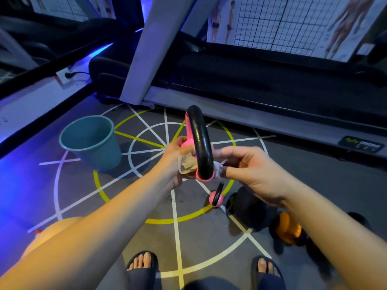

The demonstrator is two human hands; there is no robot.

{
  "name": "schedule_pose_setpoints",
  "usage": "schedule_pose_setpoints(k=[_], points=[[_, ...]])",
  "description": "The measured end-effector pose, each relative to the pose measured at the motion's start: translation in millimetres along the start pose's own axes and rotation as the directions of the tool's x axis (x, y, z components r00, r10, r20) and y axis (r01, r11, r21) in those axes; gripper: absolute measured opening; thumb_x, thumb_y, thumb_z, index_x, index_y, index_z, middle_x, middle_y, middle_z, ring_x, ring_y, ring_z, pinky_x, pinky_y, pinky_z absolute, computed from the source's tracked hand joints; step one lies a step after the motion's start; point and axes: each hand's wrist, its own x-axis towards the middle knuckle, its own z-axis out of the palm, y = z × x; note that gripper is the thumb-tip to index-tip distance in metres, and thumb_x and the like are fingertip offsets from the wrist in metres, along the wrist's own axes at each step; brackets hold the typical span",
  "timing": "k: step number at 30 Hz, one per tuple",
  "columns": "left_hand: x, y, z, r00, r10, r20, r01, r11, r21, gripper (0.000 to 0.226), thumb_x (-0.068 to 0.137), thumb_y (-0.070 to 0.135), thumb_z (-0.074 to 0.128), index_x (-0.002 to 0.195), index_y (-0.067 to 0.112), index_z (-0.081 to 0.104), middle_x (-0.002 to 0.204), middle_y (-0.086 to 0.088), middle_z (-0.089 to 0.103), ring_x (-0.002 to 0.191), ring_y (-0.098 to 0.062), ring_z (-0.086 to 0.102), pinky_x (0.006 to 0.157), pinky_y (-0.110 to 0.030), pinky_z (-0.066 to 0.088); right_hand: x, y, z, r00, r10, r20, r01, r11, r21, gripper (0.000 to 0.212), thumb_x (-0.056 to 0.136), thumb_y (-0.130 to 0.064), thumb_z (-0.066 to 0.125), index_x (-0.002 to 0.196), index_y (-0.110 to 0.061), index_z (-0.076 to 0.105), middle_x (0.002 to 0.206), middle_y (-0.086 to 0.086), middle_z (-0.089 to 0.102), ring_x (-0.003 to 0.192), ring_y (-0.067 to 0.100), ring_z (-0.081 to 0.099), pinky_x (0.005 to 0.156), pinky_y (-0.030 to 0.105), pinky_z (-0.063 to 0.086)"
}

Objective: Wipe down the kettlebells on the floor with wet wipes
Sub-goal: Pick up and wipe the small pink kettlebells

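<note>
Teal bucket (92, 141) sits on the floor (199, 248), far left. The left hand (178, 158) is wrapped round the pink side of the kettlebell (189, 132), which is held up in the air, with a crumpled wipe (187, 165) bunched against the palm. The black handle (201, 141) arcs up between both hands. The right hand (251, 170) pinches a white scrap (217, 167) against the handle's lower end. On the floor below and to the right are a small pink bell (215, 198), a black bell (249, 206) and an orange bell (288, 228).
</note>
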Motion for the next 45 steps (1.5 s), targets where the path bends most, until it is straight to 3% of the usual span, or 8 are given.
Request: schedule_pose_setpoints(k=[10, 15, 19, 24, 31, 36, 40, 45], points=[[-11.8, -8.0, 12.0, 0.999, -0.027, 0.024, 0.028, 0.999, -0.03, 0.02, 0.091, 0.003, 0.068, 0.106, 0.014, 0.06, 0.079, -0.009, 0.06, 0.063, -0.021, 0.054, 0.05, -0.024, 0.052, 17.0, 23.8, 3.6, 0.975, -0.202, 0.098, 0.199, 0.578, -0.791, 0.029, 0.086, 0.009, 0.066, 0.107, -0.006, 0.079, 0.123, 0.016, 0.061, 0.112, 0.032, 0.055, 0.097, 0.034, 0.046], [-19.3, -8.8, 13.6, 0.996, -0.079, 0.052, 0.081, 0.996, -0.048, 0.068, 0.061, 0.016, 0.085, 0.123, 0.002, 0.061, 0.086, -0.012, 0.074, 0.07, -0.027, 0.069, 0.065, -0.043, 0.059, 9.5, 17.4, -4.2, 0.996, -0.083, 0.037, 0.09, 0.831, -0.549, 0.031, 0.091, 0.009, 0.064, 0.102, -0.017, 0.077, 0.111, -0.009, 0.069, 0.115, 0.008, 0.063, 0.106, 0.032, 0.048], [-16.2, -14.1, 11.7, 0.997, 0.008, 0.076, -0.006, 1.0, -0.026, 0.053, 0.067, 0.009, 0.09, 0.11, -0.002, 0.061, 0.096, -0.021, 0.071, 0.076, -0.028, 0.068, 0.081, -0.048, 0.056, -2.7, 9.8, -1.2, 0.999, 0.01, 0.039, -0.005, 0.991, -0.13, 0.027, 0.097, 0.009, 0.057, 0.099, -0.009, 0.076, 0.102, 0.001, 0.075, 0.101, 0.017, 0.068, 0.096, 0.034, 0.055], [-20.0, -10.1, 13.6, 0.993, 0.029, 0.112, -0.023, 0.998, -0.055, 0.066, 0.042, 0.014, 0.083, 0.104, 0.008, 0.062, 0.081, -0.009, 0.069, 0.071, -0.026, 0.067, 0.073, -0.04, 0.055, -11.8, 15.8, 4.9, 0.979, 0.201, -0.019, -0.174, 0.888, 0.425, 0.041, 0.091, 0.02, 0.05, 0.115, -0.006, 0.072, 0.106, 0.014, 0.074, 0.097, 0.03, 0.059, 0.088, 0.038, 0.049], [-18.4, -8.8, 16.2, 0.998, -0.035, 0.046, 0.035, 0.999, 0.003, 0.069, 0.06, 0.011, 0.091, 0.121, 0.001, 0.062, 0.091, -0.012, 0.071, 0.083, -0.029, 0.069, 0.079, -0.048, 0.06, -9.6, 16.0, -2.6, 0.999, 0.003, -0.045, -0.01, 0.987, -0.16, 0.028, 0.095, 0.003, 0.065, 0.097, -0.023, 0.075, 0.095, -0.009, 0.076, 0.096, 0.005, 0.07, 0.09, 0.02, 0.051], [-10.1, -19.0, 16.2, 0.997, -0.072, -0.013, 0.072, 0.997, 0.04, 0.061, 0.077, 0.01, 0.084, 0.132, 0.011, 0.059, 0.1, -0.009, 0.072, 0.074, -0.023, 0.069, 0.049, -0.028, 0.054, 2.7, 43.8, -3.2, 0.952, -0.304, -0.041, 0.191, 0.693, -0.695, 0.02, 0.081, 0.008, 0.075, 0.087, -0.011, 0.076, 0.098, -0.002, 0.067, 0.088, 0.004, 0.06, 0.08, 0.021, 0.052], [-10.4, -22.1, 14.9, 0.992, -0.125, -0.026, 0.125, 0.992, 0.025, 0.043, 0.091, 0.01, 0.072, 0.129, 0.018, 0.054, 0.105, -0.008, 0.07, 0.078, -0.023, 0.068, 0.055, -0.03, 0.053, 4.5, 49.1, -3.7, 0.972, -0.232, -0.043, 0.154, 0.761, -0.631, 0.017, 0.083, 0.008, 0.075, 0.094, -0.004, 0.076, 0.102, -0.007, 0.057, 0.095, 0.008, 0.059, 0.086, 0.01, 0.047], [-14.4, -17.7, 16.0, 0.99, -0.142, -0.011, 0.141, 0.988, -0.065, 0.048, 0.094, 0.019, 0.062, 0.137, -0.001, 0.053, 0.098, -0.01, 0.078, 0.074, -0.025, 0.073, 0.06, -0.029, 0.057, -6.3, 38.2, -8.8, 0.999, 0.022, 0.025, -0.012, 0.94, -0.341, 0.041, 0.089, -0.004, 0.07, 0.125, -0.024, 0.072, 0.123, 0.004, 0.062, 0.118, 0.02, 0.063, 0.104, 0.048, 0.051]])
